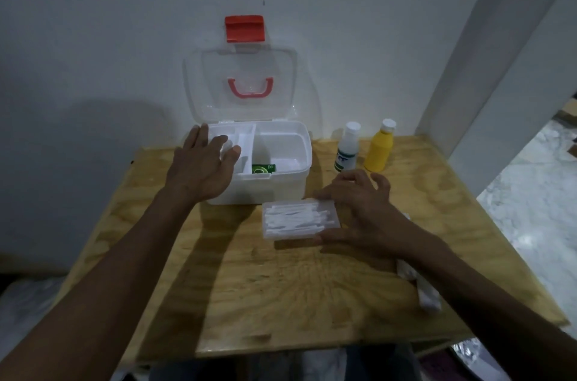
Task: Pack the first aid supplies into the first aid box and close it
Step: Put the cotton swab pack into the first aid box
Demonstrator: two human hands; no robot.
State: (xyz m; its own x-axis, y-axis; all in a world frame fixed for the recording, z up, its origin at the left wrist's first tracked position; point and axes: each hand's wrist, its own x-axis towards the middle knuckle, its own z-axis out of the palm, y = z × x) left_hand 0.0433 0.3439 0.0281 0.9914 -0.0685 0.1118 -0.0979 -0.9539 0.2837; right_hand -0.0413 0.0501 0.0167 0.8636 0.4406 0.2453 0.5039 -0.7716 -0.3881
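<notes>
The white first aid box [290, 180] stands open at the back of the wooden table, its clear lid [240, 68] with a red handle and red latch leaning against the wall. A green packet [263, 169] lies inside it. My left hand [203, 165] rests spread over the box's left rim and tray, holding nothing. A clear flat case of cotton swabs [299, 218] lies in front of the box. My right hand [362, 209] curls around the case's right end, thumb at its near edge and fingers at its far edge.
A white bottle with a green label [347, 148] and a yellow bottle [380, 146] stand right of the box. A white rolled packet [421, 290] lies under my right forearm. The wooden table [281, 287] ends near the right at a tiled floor.
</notes>
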